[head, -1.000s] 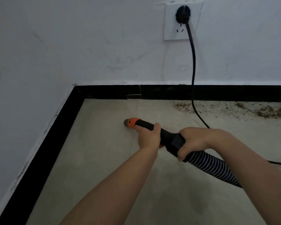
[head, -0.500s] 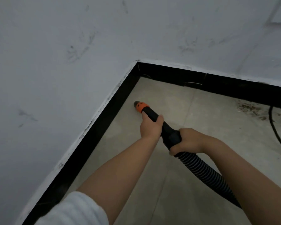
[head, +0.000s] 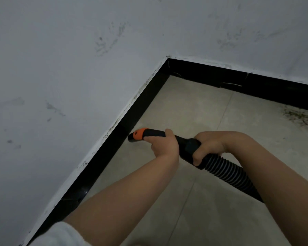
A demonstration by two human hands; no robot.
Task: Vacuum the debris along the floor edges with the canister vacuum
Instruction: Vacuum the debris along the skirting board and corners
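Mid-frame, the left hand [head: 164,144] wraps the black nozzle grip behind its orange collar, and the right hand [head: 209,148] clasps the cuff where the ribbed hose [head: 226,173] begins. The nozzle tip [head: 132,138] sits just beside the black baseboard [head: 114,137]. Floor there looks clean; debris [head: 301,118] at right edge remains, so work is judged unfinished.

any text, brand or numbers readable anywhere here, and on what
None: no word, brand, number or sign can be read.
Nozzle: orange collar with one small dark mark, a slot or hole rather than lettering.
Handle, gripped by the left hand and right hand: plain black, no label showing.
Hose: ribbed only, no print.
Wall: grey scuffs and smudges, not writing.
Skirting: plain black.
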